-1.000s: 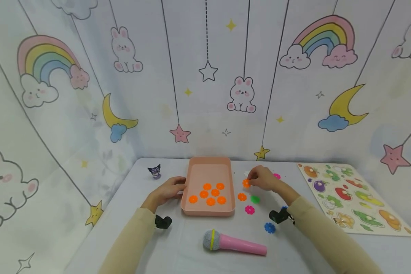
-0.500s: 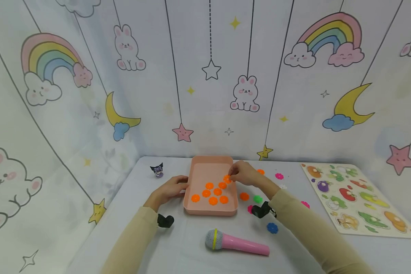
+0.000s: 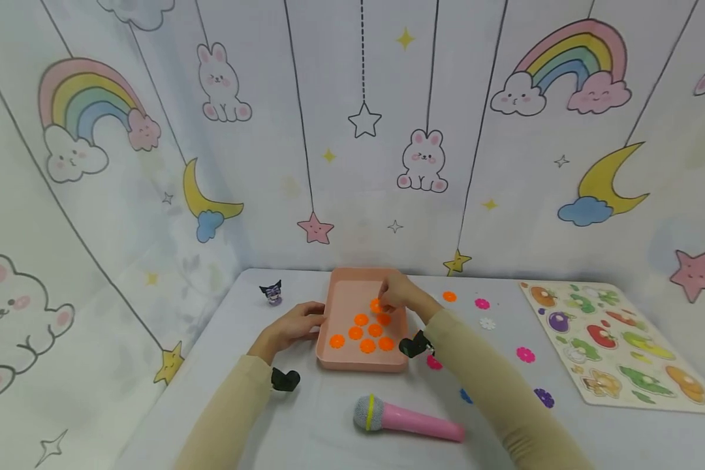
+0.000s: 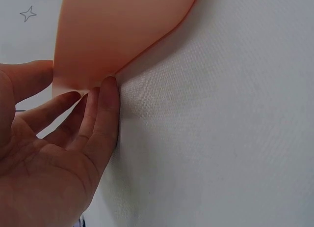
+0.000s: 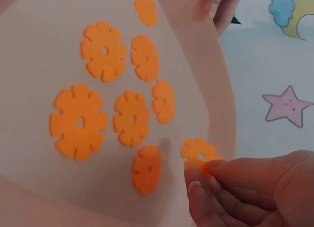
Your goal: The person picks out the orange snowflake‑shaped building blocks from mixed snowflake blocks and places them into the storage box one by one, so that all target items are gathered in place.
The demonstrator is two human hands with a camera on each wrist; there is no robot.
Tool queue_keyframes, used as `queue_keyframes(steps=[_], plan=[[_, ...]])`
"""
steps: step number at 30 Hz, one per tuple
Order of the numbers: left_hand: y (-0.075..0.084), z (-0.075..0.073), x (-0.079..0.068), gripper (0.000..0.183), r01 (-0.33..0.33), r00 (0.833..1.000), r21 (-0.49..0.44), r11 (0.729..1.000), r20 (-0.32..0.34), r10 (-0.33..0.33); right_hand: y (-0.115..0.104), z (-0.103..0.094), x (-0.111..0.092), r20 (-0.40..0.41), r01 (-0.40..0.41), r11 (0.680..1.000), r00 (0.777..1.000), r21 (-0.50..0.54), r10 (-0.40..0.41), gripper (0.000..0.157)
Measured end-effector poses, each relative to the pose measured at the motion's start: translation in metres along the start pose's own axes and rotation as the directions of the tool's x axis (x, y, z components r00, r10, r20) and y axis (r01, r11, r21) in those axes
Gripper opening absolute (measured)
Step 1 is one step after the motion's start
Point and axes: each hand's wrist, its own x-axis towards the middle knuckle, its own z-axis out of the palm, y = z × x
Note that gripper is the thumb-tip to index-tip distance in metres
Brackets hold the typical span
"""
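A pink tray (image 3: 361, 365) holds several orange flower-shaped discs (image 3: 367, 346) with notched edges, lying flat. At the tray's left side my left hand (image 3: 292, 324) grips the wall. In the left wrist view the fingertips touch the outer wall, and the thumb reaches over the rim. My right hand (image 3: 398, 292) is over the right part of the tray. Between its thumb and fingers it pinches another orange disc (image 5: 198, 151), low beside the discs in the tray. The right fingers hide part of that disc.
Right of the tray lie loose discs: orange (image 3: 449, 296), pink (image 3: 525, 354), white (image 3: 487, 323) and purple (image 3: 544, 397). A pink toy microphone (image 3: 411, 421) lies in front. A vegetable puzzle board (image 3: 617, 346) is at right, a small figurine (image 3: 272, 293) at back left.
My right hand picked up an orange disc right of the tray and carried it left over the rim, into the tray area. My left hand stays at the tray's side.
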Motion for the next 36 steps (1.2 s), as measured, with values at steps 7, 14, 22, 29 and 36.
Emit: queue_keyframes(steps=[7,14,22,29,36], plan=[[-0.002,0.0,0.001,0.051,-0.001,1.0,0.011,1.0,-0.015,0.001,-0.002,0.01,0.014,-0.017,-0.047,0.994,0.999,-0.097,0.046,0.009],[-0.003,0.002,0.003,0.049,-0.013,1.0,0.016,1.0,-0.014,0.013,0.003,0.013,0.021,-0.052,-0.06,0.985,0.997,-0.164,0.052,0.016],[-0.005,0.001,0.004,0.05,-0.012,1.0,0.012,1.0,-0.01,0.012,0.001,-0.004,0.004,-0.029,0.02,0.974,0.999,-0.224,-0.027,0.014],[-0.004,0.002,0.005,0.049,-0.009,1.0,0.014,1.0,-0.015,0.009,0.015,-0.034,-0.021,0.003,0.07,0.982,0.998,-0.176,-0.07,0.026],[-0.003,0.002,0.004,0.05,-0.008,1.0,0.012,1.0,-0.013,0.008,0.049,-0.068,-0.047,-0.051,0.095,0.98,0.993,-0.174,-0.105,0.03]])
